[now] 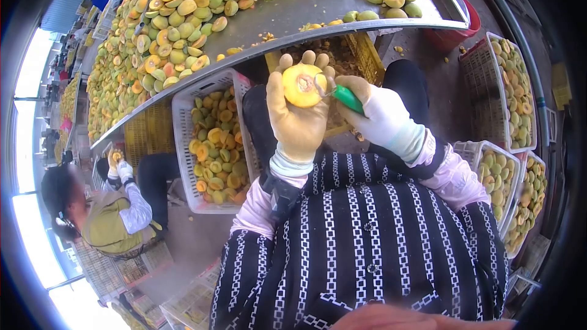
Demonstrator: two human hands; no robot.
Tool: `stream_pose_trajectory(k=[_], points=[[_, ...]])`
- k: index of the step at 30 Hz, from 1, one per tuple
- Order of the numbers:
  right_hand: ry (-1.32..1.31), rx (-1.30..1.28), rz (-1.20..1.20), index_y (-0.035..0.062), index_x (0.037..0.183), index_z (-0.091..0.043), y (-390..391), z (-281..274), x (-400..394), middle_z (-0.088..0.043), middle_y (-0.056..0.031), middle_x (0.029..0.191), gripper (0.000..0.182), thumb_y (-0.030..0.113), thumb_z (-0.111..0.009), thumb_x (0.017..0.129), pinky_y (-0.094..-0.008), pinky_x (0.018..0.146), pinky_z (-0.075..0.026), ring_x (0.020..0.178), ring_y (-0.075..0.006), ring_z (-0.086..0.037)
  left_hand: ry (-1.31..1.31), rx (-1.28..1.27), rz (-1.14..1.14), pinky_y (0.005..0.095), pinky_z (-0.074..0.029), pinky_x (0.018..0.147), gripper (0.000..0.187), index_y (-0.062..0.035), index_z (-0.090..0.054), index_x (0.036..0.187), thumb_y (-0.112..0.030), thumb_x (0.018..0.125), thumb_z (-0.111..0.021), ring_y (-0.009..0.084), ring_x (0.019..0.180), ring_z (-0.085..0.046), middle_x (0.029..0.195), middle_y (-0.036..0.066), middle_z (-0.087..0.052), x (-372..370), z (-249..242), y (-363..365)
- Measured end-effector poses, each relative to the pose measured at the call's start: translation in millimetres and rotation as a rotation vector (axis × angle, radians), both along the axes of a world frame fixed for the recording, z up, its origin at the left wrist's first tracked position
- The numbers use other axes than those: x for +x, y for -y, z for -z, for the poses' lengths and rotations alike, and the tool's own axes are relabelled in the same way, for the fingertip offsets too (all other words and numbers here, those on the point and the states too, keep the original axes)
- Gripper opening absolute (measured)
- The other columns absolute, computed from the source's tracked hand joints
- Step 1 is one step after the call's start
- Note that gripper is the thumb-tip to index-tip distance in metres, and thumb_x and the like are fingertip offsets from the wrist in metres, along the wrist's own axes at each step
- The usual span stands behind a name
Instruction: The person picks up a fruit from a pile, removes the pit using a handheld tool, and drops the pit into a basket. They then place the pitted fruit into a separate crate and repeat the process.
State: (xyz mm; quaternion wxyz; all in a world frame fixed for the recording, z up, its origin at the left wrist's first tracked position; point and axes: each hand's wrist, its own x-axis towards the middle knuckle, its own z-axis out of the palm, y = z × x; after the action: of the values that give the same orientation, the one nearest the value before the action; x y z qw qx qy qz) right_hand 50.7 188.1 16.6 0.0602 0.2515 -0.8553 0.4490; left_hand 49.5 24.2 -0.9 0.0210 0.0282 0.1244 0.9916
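Note:
My left hand (298, 119), in a yellowish glove, holds a halved peach (301, 84) with its cut orange face toward me. My right hand (378, 113), in a white glove, grips a green-handled pitting tool (346, 98) whose metal tip touches the right side of the peach's cut face. Both hands are raised in front of my striped apron, just below the edge of the metal table (318, 9).
The metal table carries a heap of halved peaches (165, 18). A white crate (183, 110) of pitted halves stands at my left, more crates (496, 67) of halves at my right. A seated person (104, 208) works on the left. A red bucket (471, 24) sits beyond the table.

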Motion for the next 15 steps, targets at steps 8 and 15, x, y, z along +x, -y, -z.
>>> stream_pose_trajectory(k=[8, 15], points=[[-0.175, 0.253, 0.041, 0.0072, 0.095, -0.055, 1.3, -2.6, -5.1, -0.062, -0.0122, 0.07, 0.022, 0.016, -0.068, 0.079, -0.0398, 0.053, -0.05, 0.059, -0.0318, -0.063, -0.083, -0.256, -0.105, 0.0489, -0.036, 0.109, 0.044, -0.0038, -0.047, 0.132, -0.032, 0.099, -0.046, 0.0338, 0.124, -0.048, 0.13, 0.016, -0.053, 1.5, -1.6, -10.5], [-0.219, 0.315, 0.042, 0.0067, 0.09, -0.052, 6.8, 2.5, -6.5, -0.061, -0.0121, 0.064, 0.02, 0.017, -0.066, 0.079, -0.0406, 0.05, -0.05, 0.056, -0.0316, -0.063, -0.096, -0.306, -0.136, 0.048, -0.037, 0.108, 0.044, -0.0041, -0.047, 0.132, -0.034, 0.099, -0.044, 0.0338, 0.124, -0.048, 0.131, 0.016, -0.051, 3.0, 0.0, -11.1]])
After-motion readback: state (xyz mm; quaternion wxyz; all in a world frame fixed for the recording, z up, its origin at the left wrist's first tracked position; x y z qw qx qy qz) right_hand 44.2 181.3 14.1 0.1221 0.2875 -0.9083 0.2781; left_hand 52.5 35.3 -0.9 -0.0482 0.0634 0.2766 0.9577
